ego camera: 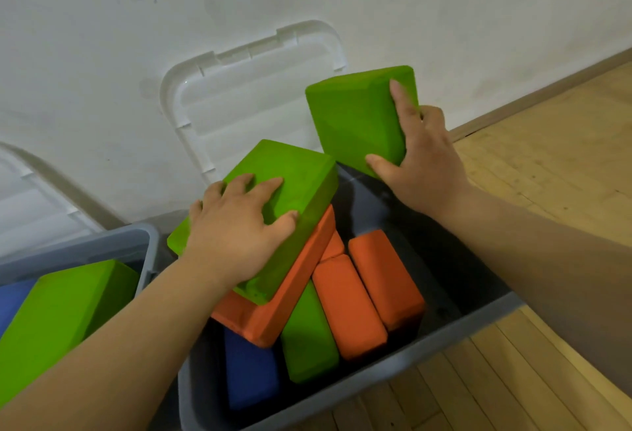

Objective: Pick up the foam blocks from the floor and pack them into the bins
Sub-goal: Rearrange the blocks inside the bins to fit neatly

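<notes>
My left hand grips a green foam block that lies tilted on a slanted orange block inside the grey bin. My right hand holds a second green block in the air above the bin's far right corner, thumb on its lower edge and fingers over its right side. Standing upright in the bin are two orange blocks, a green block and a blue block.
A second grey bin at the left holds a green block and a blue one. Two clear lids lean against the white wall behind the bins. Wooden floor spreads to the right.
</notes>
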Demonstrator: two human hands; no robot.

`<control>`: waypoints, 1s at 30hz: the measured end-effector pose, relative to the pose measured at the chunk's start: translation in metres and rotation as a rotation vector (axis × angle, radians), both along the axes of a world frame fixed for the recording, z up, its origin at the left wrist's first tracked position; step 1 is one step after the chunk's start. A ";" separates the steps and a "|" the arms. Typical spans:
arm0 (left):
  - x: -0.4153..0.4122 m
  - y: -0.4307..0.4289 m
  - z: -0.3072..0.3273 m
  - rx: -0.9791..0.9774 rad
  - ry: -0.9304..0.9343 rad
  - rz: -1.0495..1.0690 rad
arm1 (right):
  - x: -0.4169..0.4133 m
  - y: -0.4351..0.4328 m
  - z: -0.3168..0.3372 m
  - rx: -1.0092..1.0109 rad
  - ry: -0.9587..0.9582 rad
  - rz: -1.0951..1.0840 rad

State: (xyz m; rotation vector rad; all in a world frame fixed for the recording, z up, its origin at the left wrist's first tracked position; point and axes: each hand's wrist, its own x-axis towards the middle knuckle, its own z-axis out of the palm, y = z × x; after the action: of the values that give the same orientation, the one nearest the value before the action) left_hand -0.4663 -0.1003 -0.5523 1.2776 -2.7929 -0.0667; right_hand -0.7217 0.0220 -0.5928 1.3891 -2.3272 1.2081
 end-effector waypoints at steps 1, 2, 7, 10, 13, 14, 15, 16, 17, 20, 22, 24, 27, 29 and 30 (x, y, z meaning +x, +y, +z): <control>-0.001 0.000 -0.001 -0.005 -0.001 -0.001 | 0.001 0.001 0.002 -0.008 0.011 -0.001; -0.001 0.001 -0.002 -0.009 -0.004 -0.004 | 0.003 0.003 0.004 -0.006 0.026 -0.007; 0.001 0.001 -0.001 -0.015 -0.011 -0.001 | 0.011 0.008 0.020 -0.028 0.198 -0.043; 0.001 0.001 -0.001 -0.016 -0.002 -0.009 | 0.021 0.007 0.034 0.106 0.307 -0.108; -0.002 0.002 -0.002 -0.017 0.002 -0.008 | 0.029 0.007 0.050 0.331 0.290 -0.142; -0.002 0.002 -0.001 -0.016 0.002 -0.007 | 0.031 0.008 0.055 0.380 0.287 -0.134; -0.002 0.002 -0.001 -0.016 0.000 -0.007 | 0.033 0.008 0.061 0.417 0.289 -0.124; -0.002 0.002 -0.001 -0.016 -0.003 -0.007 | 0.035 0.008 0.066 0.453 0.288 -0.117; -0.002 0.002 -0.001 -0.015 -0.006 -0.009 | 0.035 0.009 0.071 0.491 0.282 -0.113; 0.000 0.003 -0.001 -0.009 -0.011 -0.007 | 0.035 0.010 0.074 0.642 0.260 -0.115; 0.000 0.002 0.000 -0.009 -0.015 -0.007 | 0.034 0.009 0.058 0.806 0.248 -0.041; 0.001 0.003 0.000 -0.006 -0.017 -0.008 | 0.030 0.009 0.023 1.025 0.133 0.073; 0.000 0.003 0.000 -0.006 -0.015 -0.007 | 0.017 0.021 -0.034 1.223 -0.161 0.104; 0.001 0.004 0.000 -0.002 -0.022 -0.004 | 0.015 0.034 -0.057 1.176 -0.296 0.108; 0.002 0.004 -0.001 -0.002 -0.025 -0.005 | 0.016 0.038 -0.062 1.145 -0.306 0.115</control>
State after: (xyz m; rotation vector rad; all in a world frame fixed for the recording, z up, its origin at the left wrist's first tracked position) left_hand -0.4647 -0.0968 -0.5529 1.2796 -2.8168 -0.0486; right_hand -0.7057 0.0596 -0.6550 1.6595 -3.3965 -0.0538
